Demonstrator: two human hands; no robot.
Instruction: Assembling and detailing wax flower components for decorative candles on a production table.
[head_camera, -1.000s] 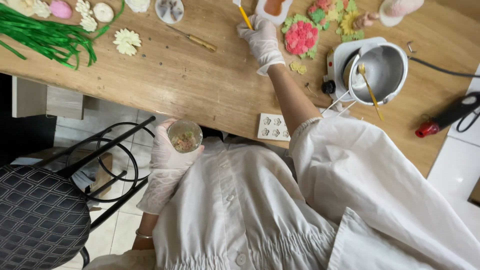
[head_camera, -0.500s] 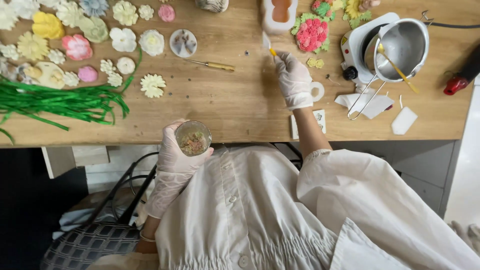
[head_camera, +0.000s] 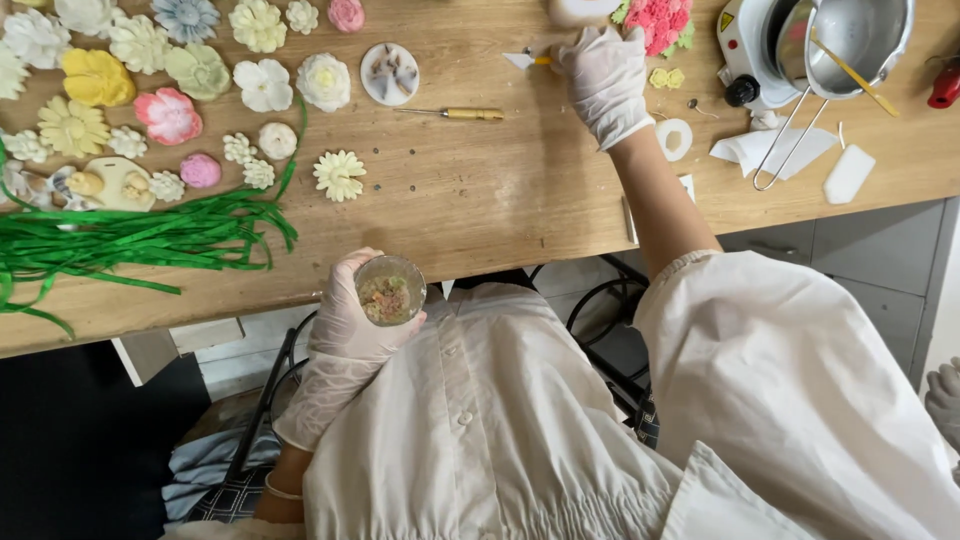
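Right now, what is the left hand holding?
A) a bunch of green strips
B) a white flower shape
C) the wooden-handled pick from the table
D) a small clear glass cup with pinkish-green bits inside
D: the gloved left hand wraps around a small clear glass cup of pinkish-green bits, held off the table edge near the body.

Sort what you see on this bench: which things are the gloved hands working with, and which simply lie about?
In hand:
- small glass cup, held by the left hand
- yellow-handled tool, gripped by the right hand

Lying about:
- moulded flowers
- green strips
- wooden-handled pick
- metal pot
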